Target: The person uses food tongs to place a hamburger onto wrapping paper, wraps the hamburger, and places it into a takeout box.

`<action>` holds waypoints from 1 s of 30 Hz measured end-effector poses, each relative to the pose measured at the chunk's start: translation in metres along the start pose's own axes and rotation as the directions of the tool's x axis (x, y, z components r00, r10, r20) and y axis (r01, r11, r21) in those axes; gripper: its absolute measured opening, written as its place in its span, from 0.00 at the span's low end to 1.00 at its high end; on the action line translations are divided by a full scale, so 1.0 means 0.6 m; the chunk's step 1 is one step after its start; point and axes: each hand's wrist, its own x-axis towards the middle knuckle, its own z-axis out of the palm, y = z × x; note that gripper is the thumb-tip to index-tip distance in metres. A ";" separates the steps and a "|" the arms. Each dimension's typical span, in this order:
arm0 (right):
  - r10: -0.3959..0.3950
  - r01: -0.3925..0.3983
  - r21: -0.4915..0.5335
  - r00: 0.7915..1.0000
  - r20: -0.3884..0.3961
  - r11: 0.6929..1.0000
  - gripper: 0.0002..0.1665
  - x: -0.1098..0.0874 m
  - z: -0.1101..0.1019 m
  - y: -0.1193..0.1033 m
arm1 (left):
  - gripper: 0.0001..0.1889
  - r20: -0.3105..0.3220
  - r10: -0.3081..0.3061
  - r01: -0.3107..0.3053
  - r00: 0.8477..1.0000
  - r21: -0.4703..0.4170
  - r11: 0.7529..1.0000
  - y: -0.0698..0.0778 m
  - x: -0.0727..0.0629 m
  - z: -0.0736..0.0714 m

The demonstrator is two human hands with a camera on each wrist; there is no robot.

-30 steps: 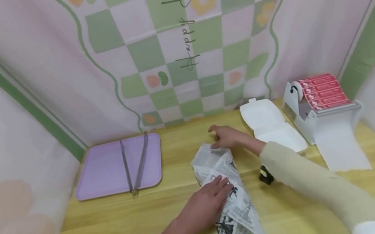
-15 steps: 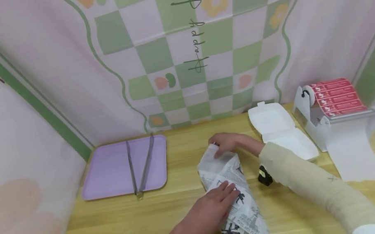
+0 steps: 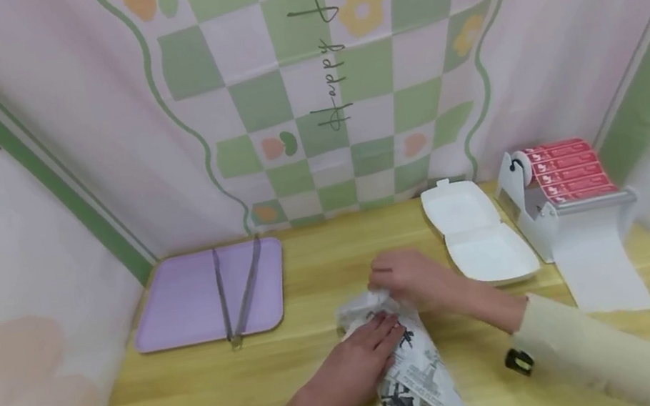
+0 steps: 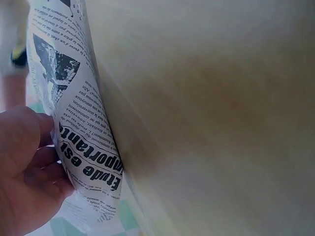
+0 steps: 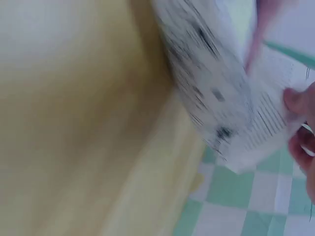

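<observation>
A newsprint-patterned wrapping paper (image 3: pixel 424 378), folded into a long packet, lies on the table in the head view; what it contains is hidden. My left hand (image 3: pixel 359 360) rests on top of the packet with fairly straight fingers. In the left wrist view, that hand (image 4: pixel 29 167) touches the side of the printed paper (image 4: pixel 81 103). At the far end, my right hand (image 3: pixel 413 278) pinches the paper's end flap, which is creased over. The right wrist view has the right hand (image 5: pixel 302 132) at its edge, thumb and fingers on the paper (image 5: pixel 266 118).
A purple tray (image 3: pixel 179 301) stands at the back left with metal tongs (image 3: pixel 244 297) lying across it. At the back right are an open white clamshell box (image 3: pixel 482 244) and a dispenser (image 3: pixel 526 218) with a roll of red labels (image 3: pixel 574 170). A patterned curtain (image 3: pixel 311 89) hangs behind.
My right hand has taken hold of the paper's far end and brought the flap back toward me over the packet. The left hand stays resting on the paper.
</observation>
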 end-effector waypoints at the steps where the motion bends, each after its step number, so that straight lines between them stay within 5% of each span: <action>1: -0.057 0.055 -0.047 0.997 -0.044 0.997 0.13 -0.009 0.001 -0.011 | 0.23 -0.006 -0.007 0.007 1.000 -0.002 1.000 -0.001 0.000 -0.001; 3: -0.115 0.104 -0.105 0.988 -0.106 0.989 0.14 -0.027 0.008 -0.027 | 0.23 -0.013 -0.016 0.016 1.000 -0.007 1.000 -0.004 -0.001 -0.002; 5: -0.074 0.066 -0.058 0.987 -0.141 0.996 0.13 -0.042 0.018 -0.031 | 0.23 -0.017 -0.014 0.013 1.000 -0.016 1.000 -0.006 0.000 -0.002; 8: 0.172 -0.162 0.162 0.984 -0.048 0.973 0.14 -0.049 0.026 -0.011 | 0.24 -0.008 -0.006 0.006 1.000 -0.013 1.000 -0.009 0.002 -0.004; 10: 0.348 -0.371 0.329 0.929 0.128 0.868 0.19 -0.045 0.027 0.021 | 0.25 0.008 -0.005 0.005 1.000 -0.020 1.000 -0.010 0.004 -0.005; 12: 0.438 -0.563 0.415 0.822 0.363 0.714 0.24 -0.039 0.030 0.062 | 0.25 0.033 -0.008 0.009 0.999 -0.038 0.999 -0.009 0.006 -0.006; 14: 0.419 -0.676 0.452 0.726 0.545 0.583 0.23 -0.038 0.039 0.099 | 0.25 0.056 -0.011 0.015 0.998 -0.072 0.997 -0.005 0.006 -0.006; 16: 0.366 -0.733 0.471 0.664 0.652 0.491 0.18 -0.041 0.049 0.125 | 0.26 0.070 -0.011 0.018 0.998 -0.102 0.995 -0.002 0.005 -0.004; 18: 0.343 -0.736 0.497 0.663 0.665 0.459 0.12 -0.043 0.058 0.134 | 0.26 0.073 -0.009 0.017 0.997 -0.117 0.993 0.000 0.004 0.000; 22: 0.428 -0.709 0.515 0.703 0.568 0.481 0.07 -0.045 0.064 0.130 | 0.25 0.064 -0.015 0.021 0.998 -0.097 0.995 -0.001 0.007 0.002; 24: 0.487 -0.725 0.521 0.689 0.537 0.450 0.09 -0.046 0.066 0.126 | 0.25 0.055 -0.018 0.022 0.998 -0.078 0.997 -0.005 0.008 0.002; 25: 0.514 -0.742 0.537 0.668 0.539 0.401 0.10 -0.047 0.067 0.124 | 0.25 0.051 -0.020 0.024 0.999 -0.074 0.997 -0.007 0.009 0.002; 27: 0.531 -0.764 0.601 0.618 0.580 0.233 0.13 -0.052 0.069 0.120 | 0.25 0.048 -0.021 0.024 0.999 -0.074 0.997 -0.011 0.009 0.002; 30: 0.486 -0.746 0.658 0.540 0.687 -0.102 0.28 -0.064 0.072 0.109 | 0.25 0.055 -0.022 0.028 0.998 -0.105 0.994 -0.016 0.006 0.004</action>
